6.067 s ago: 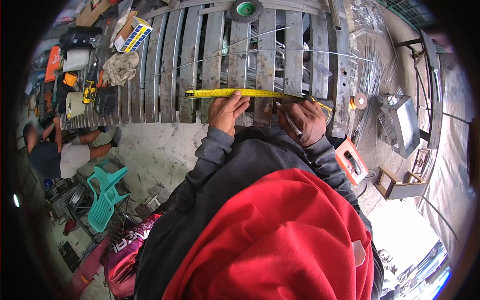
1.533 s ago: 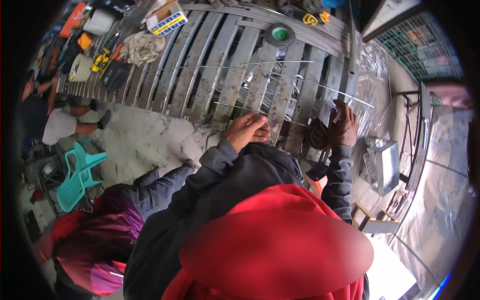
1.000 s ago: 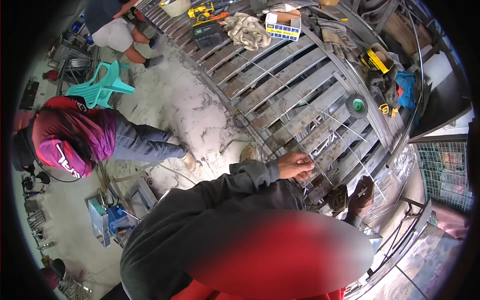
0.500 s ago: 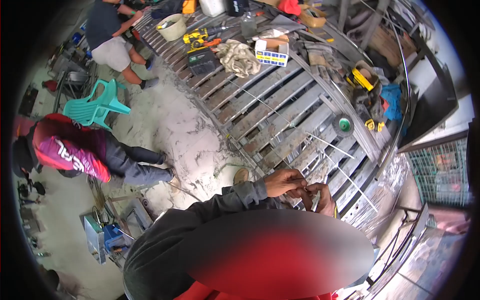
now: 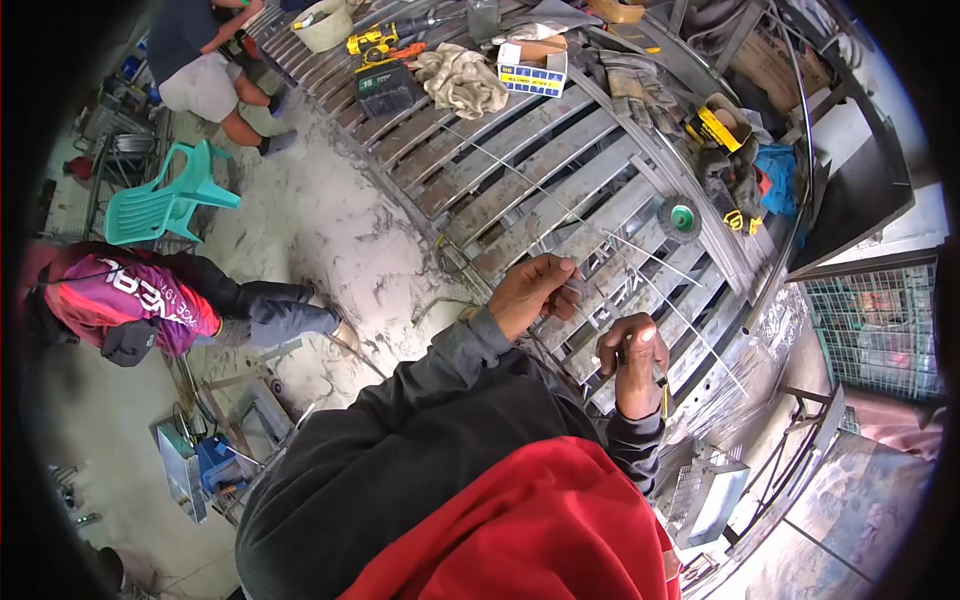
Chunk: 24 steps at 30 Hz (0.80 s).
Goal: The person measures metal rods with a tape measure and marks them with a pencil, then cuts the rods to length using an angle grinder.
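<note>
Likely light, springy, slippery: thin rod pinched endwise in left hand; right hand fisted, five o'clock.

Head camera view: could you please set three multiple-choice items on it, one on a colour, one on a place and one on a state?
1. The centre of the round disc on the slatted metal table is:
A red
B green
C white

2. The teal plastic chair stands:
A on the table
B on the concrete floor
C tipped over on its side

3. The left hand:
A lies flat and open on the table
B hangs at the person's side
C pinches a thin metal rod

Answers:
1 B, as the disc's hub shows green inside a dark ring.
2 B, as the chair is upright with its legs on the floor, left of the table.
3 C, as thumb and fingertips are closed together on the rod above the slats.
</note>
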Each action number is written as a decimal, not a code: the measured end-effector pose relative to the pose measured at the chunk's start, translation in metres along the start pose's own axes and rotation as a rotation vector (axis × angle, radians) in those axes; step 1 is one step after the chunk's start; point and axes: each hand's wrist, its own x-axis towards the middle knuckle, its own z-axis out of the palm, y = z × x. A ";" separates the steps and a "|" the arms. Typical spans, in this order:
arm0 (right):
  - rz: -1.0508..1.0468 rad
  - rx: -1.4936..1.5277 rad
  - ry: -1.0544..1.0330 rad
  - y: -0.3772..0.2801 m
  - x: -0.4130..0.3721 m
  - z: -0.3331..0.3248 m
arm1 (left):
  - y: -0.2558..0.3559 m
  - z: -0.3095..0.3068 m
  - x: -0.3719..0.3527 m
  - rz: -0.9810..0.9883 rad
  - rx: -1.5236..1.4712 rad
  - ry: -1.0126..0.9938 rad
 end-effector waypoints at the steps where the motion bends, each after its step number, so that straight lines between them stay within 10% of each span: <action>1: 0.021 0.009 0.010 0.000 -0.002 0.000 | 0.000 0.000 -0.001 -0.003 -0.004 0.001; 24: 0.393 0.381 -0.186 0.034 0.011 0.010 | 0.011 -0.005 -0.026 0.094 0.291 -0.362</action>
